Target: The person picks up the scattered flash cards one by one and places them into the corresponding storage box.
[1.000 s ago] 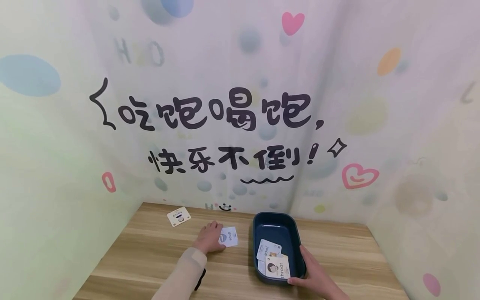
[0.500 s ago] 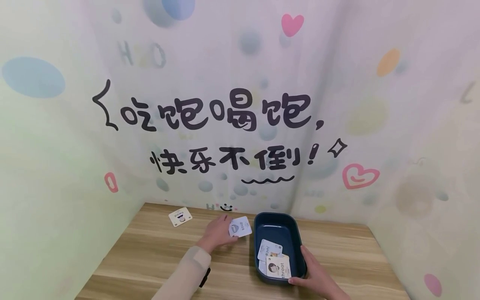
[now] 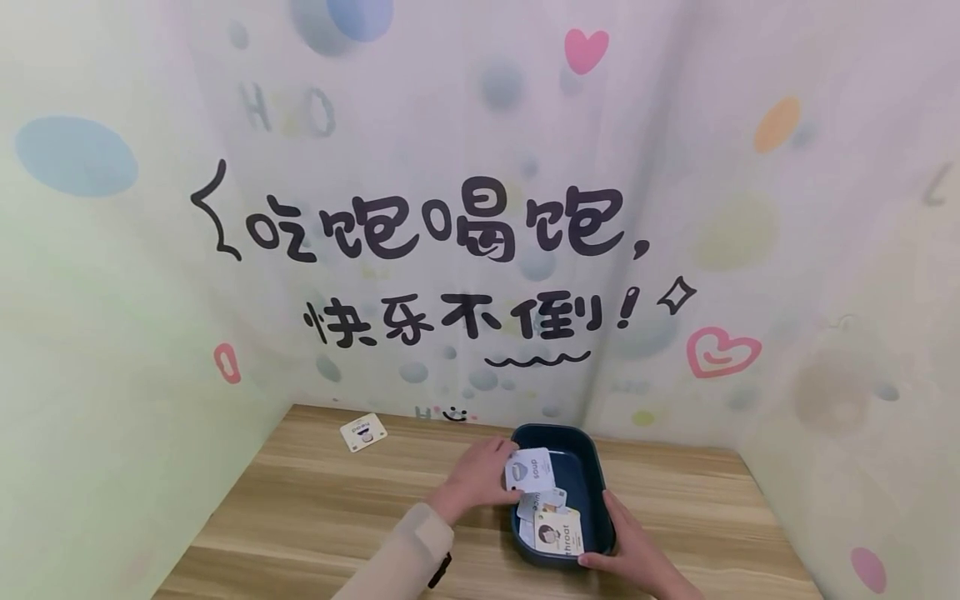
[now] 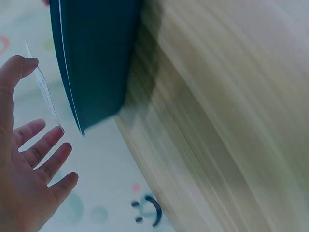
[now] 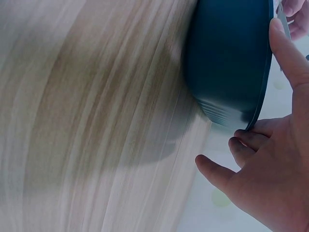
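Note:
My left hand (image 3: 480, 477) pinches a white card marked "soup" (image 3: 531, 469) and holds it over the left rim of a dark blue rectangular dish (image 3: 597, 479). In the left wrist view the card (image 4: 46, 92) appears edge-on between thumb and fingertips, beside the dish wall (image 4: 99, 63). Inside the dish lie a "throat" card (image 3: 558, 535) and a partly covered "juice" card (image 3: 551, 502), with another card edge beneath. With thumb and fingers, my right hand (image 3: 633, 552) grips the dish at its near right corner; the right wrist view has its thumb (image 5: 285, 46) on the rim.
A "head" card (image 3: 363, 432) lies at the back left of the wooden table (image 3: 300, 517). Behind the table hangs a printed cloth wall (image 3: 420, 125) with black lettering, and similar walls stand on both sides.
My left hand has lifted the soup card from the table and carried it right, over the dish. The right hand keeps its place on the dish.

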Action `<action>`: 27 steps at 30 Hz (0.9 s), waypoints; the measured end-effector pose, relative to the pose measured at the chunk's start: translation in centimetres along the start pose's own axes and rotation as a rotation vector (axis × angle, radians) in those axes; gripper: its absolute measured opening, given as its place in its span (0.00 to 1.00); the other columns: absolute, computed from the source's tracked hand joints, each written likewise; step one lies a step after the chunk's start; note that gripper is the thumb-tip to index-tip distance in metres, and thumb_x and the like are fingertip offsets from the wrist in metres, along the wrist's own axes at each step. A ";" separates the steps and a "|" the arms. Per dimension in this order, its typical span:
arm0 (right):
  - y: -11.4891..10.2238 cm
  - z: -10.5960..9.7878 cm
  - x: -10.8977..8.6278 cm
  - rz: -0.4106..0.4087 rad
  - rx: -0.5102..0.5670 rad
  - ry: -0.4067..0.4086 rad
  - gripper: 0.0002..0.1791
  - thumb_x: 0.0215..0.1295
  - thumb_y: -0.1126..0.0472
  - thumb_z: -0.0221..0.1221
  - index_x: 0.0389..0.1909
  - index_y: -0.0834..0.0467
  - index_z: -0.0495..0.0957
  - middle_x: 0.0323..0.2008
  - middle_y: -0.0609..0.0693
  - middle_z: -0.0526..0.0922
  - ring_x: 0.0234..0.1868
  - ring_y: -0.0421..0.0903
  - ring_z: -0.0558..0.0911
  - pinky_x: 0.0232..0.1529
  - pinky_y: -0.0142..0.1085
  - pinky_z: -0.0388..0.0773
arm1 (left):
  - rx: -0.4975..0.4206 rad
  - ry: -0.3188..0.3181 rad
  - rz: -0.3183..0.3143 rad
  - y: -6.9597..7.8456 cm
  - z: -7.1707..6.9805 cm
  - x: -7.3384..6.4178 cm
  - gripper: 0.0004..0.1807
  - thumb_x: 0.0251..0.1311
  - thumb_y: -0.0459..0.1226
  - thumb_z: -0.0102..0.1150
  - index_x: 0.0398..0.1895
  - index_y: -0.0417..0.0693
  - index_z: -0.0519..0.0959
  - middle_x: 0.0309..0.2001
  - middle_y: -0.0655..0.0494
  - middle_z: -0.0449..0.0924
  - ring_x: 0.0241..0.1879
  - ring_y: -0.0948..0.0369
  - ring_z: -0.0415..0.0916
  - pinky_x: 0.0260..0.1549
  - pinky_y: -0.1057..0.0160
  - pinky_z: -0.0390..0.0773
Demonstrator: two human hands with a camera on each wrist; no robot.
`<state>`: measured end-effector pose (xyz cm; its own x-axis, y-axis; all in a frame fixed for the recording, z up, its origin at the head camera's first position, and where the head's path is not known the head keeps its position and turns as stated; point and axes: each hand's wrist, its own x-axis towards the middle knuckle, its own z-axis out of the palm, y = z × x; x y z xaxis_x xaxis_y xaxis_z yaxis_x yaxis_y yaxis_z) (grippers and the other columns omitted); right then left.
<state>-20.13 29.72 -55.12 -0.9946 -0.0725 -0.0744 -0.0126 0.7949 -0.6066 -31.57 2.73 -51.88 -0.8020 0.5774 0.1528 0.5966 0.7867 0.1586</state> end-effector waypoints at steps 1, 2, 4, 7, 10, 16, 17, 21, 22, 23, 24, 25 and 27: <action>0.0 0.0 0.0 -0.001 0.002 0.001 0.64 0.48 0.41 0.74 0.76 0.68 0.50 0.75 0.71 0.55 0.73 0.71 0.60 0.68 0.66 0.63 | 0.008 -0.010 0.017 0.5 0.1 0.0 0.42 0.52 0.61 0.67 0.67 0.51 0.70 0.62 0.53 0.75 0.59 0.57 0.74 0.62 0.57 0.76; 0.1 0.0 0.0 -0.001 0.004 0.002 0.64 0.48 0.41 0.74 0.76 0.68 0.50 0.75 0.71 0.55 0.73 0.71 0.60 0.69 0.66 0.62 | 0.018 -0.023 0.032 0.9 0.3 0.0 0.42 0.52 0.61 0.66 0.67 0.52 0.70 0.63 0.54 0.75 0.59 0.58 0.74 0.62 0.58 0.76; 0.1 0.0 -0.1 -0.009 0.000 0.006 0.64 0.48 0.41 0.74 0.76 0.69 0.50 0.75 0.71 0.55 0.73 0.71 0.60 0.68 0.66 0.63 | 0.023 -0.050 0.055 1.7 0.5 -0.1 0.42 0.53 0.62 0.66 0.68 0.53 0.69 0.63 0.55 0.74 0.59 0.59 0.73 0.61 0.59 0.77; -0.1 -0.1 -0.1 -0.008 -0.008 0.007 0.64 0.48 0.41 0.74 0.76 0.69 0.51 0.75 0.71 0.55 0.72 0.71 0.61 0.68 0.66 0.64 | 0.033 -0.081 0.077 2.4 0.8 -0.1 0.42 0.53 0.64 0.65 0.68 0.56 0.69 0.63 0.57 0.73 0.59 0.60 0.72 0.61 0.59 0.77; -0.2 -0.2 -0.1 -0.009 -0.017 0.007 0.64 0.47 0.40 0.74 0.76 0.69 0.51 0.75 0.71 0.56 0.72 0.71 0.62 0.68 0.65 0.64 | 0.016 -0.082 0.070 2.5 0.9 -0.1 0.41 0.53 0.63 0.65 0.68 0.56 0.69 0.65 0.56 0.72 0.61 0.59 0.72 0.62 0.58 0.76; -0.1 -0.2 -0.3 -0.034 -0.018 0.012 0.64 0.48 0.42 0.75 0.75 0.70 0.50 0.74 0.72 0.55 0.72 0.71 0.61 0.68 0.65 0.64 | -0.009 -0.044 0.016 1.4 1.0 -0.5 0.38 0.55 0.61 0.65 0.66 0.55 0.71 0.64 0.55 0.73 0.62 0.57 0.72 0.63 0.57 0.76; 0.0 -0.2 -0.3 -0.036 -0.016 0.012 0.64 0.47 0.42 0.75 0.75 0.70 0.50 0.74 0.72 0.55 0.72 0.72 0.61 0.68 0.65 0.64 | -0.005 -0.036 0.005 1.0 1.0 -0.6 0.37 0.55 0.60 0.65 0.66 0.55 0.72 0.64 0.54 0.74 0.63 0.57 0.73 0.63 0.57 0.76; 0.0 -0.2 -0.2 -0.019 -0.002 0.006 0.65 0.47 0.40 0.75 0.76 0.69 0.50 0.75 0.71 0.54 0.73 0.71 0.59 0.69 0.65 0.63 | -0.001 -0.017 -0.045 -0.7 1.1 -1.2 0.36 0.56 0.58 0.65 0.65 0.51 0.73 0.63 0.53 0.75 0.61 0.55 0.74 0.61 0.56 0.78; 0.0 -0.2 -0.2 -0.016 0.000 0.006 0.65 0.47 0.40 0.74 0.76 0.69 0.49 0.75 0.71 0.54 0.73 0.71 0.59 0.69 0.65 0.62 | -0.005 -0.015 -0.057 -1.2 1.2 -1.3 0.35 0.57 0.58 0.64 0.64 0.50 0.73 0.62 0.53 0.76 0.61 0.54 0.74 0.61 0.56 0.77; 0.0 -0.2 -0.2 -0.017 -0.004 0.007 0.65 0.47 0.40 0.74 0.76 0.69 0.50 0.75 0.71 0.54 0.73 0.71 0.59 0.69 0.65 0.63 | -0.007 -0.010 -0.068 -1.8 1.2 -1.5 0.35 0.57 0.57 0.64 0.63 0.49 0.73 0.61 0.53 0.76 0.60 0.54 0.74 0.60 0.56 0.78; 0.0 -0.2 -0.2 -0.014 -0.005 0.007 0.65 0.47 0.40 0.74 0.76 0.69 0.50 0.75 0.71 0.54 0.73 0.71 0.59 0.69 0.65 0.62 | -0.016 -0.009 -0.081 -2.4 1.2 -1.6 0.34 0.57 0.56 0.64 0.63 0.49 0.74 0.61 0.52 0.76 0.60 0.53 0.74 0.60 0.55 0.78; 0.0 -0.2 -0.1 -0.018 -0.010 0.007 0.65 0.47 0.40 0.74 0.76 0.69 0.50 0.75 0.71 0.54 0.73 0.71 0.60 0.69 0.65 0.63 | -0.022 -0.010 -0.096 -3.0 1.1 -1.8 0.33 0.58 0.56 0.63 0.62 0.49 0.74 0.61 0.52 0.76 0.60 0.53 0.74 0.59 0.54 0.78; -0.1 -0.2 -0.2 -0.022 -0.013 0.007 0.65 0.47 0.40 0.74 0.76 0.69 0.50 0.75 0.72 0.54 0.73 0.71 0.60 0.69 0.65 0.63 | -0.042 -0.004 -0.119 -4.2 1.0 -2.3 0.31 0.59 0.54 0.64 0.61 0.48 0.75 0.59 0.51 0.77 0.59 0.52 0.74 0.58 0.53 0.79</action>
<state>-20.00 29.80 -54.92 -0.9947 -0.0858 -0.0558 -0.0356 0.8012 -0.5974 -32.30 -1.71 -53.88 -0.8675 0.4809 0.1269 0.4974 0.8400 0.2167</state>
